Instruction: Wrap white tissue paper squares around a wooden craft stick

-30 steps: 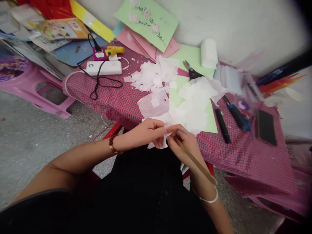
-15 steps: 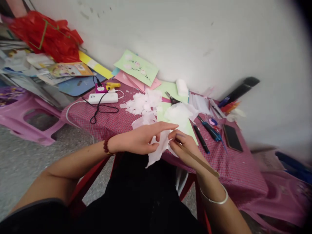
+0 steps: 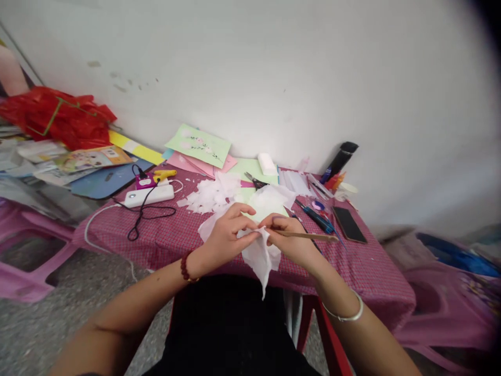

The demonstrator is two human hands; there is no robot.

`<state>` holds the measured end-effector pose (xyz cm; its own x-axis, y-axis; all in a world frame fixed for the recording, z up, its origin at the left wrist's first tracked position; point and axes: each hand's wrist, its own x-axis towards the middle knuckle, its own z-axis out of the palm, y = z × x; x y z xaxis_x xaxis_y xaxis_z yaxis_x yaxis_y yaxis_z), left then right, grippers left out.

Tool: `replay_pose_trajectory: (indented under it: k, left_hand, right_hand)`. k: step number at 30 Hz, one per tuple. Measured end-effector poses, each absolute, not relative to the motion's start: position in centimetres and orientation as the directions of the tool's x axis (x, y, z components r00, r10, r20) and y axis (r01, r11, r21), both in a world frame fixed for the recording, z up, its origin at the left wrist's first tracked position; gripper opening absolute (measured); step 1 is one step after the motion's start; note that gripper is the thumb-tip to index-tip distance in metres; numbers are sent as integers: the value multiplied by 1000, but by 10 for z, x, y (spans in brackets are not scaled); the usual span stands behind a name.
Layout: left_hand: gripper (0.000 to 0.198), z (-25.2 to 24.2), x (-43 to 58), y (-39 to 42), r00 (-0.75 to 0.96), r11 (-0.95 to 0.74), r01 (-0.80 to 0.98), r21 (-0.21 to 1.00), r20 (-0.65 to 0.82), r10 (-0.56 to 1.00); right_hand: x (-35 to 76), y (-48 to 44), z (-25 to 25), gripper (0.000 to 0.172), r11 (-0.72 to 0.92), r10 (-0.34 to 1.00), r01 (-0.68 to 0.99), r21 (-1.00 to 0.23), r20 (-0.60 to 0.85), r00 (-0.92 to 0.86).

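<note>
In front of my lap, a thin white tissue paper (image 3: 259,258) hangs down from between my hands, its lower end tapering to a point. My left hand (image 3: 225,235) pinches its upper edge with thumb and fingers. From the other side, my right hand (image 3: 291,243) is closed at the same edge, fingertips almost meeting the left ones. A slim brown stick (image 3: 319,236) lies in the right hand and juts out to the right; its front end is hidden by the fingers. Beyond the hands lie torn white paper scraps (image 3: 213,196) and a crumpled white sheet (image 3: 276,197).
On the checked tablecloth (image 3: 156,250) lie black-handled scissors (image 3: 256,181), a blue-handled tool (image 3: 319,219), a phone (image 3: 349,224) and a white power bank (image 3: 149,196) with cables. Coloured paper sheets (image 3: 201,146) rest by the wall. Pink stools (image 3: 31,250) flank the table.
My left hand has come in from pointing with stretched fingers and now pinches the tissue paper. The stick in my right hand has swung nearly level. The view has shifted.
</note>
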<state>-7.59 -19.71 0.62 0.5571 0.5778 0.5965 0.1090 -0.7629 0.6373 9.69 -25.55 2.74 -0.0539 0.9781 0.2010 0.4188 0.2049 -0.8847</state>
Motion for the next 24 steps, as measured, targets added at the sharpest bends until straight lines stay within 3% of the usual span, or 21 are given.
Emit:
replay_pose_trajectory:
  k: [4,7,10,14,19,24]
  left_hand:
    - [11,18,-85,-196,643,-808,23,589,610,463]
    - [12,28,-92,-195,801,-728,-76,682,476,363]
    - [4,34,-96,-193,894,-629,5,777,279,351]
    - [10,31,-92,-191,904,-621,163,766,136,406]
    - [25,31,-87,-196,939,-665,124,736,130,318]
    - [25,37,-88,-200,964,-643,9,766,165,210]
  right_hand:
    - [97,-257,32,13,231,972,473,-850,222,-75]
    - [100,-259,33,15,289,957,554,-781,248,-150]
    - [104,-265,32,18,354,935,572,-740,266,-234]
    - [107,-271,29,19,405,914,590,-698,282,-293]
    - [108,-272,23,17,436,899,617,-655,292,-325]
    - [110,-271,16,18,421,906,613,-668,273,-324]
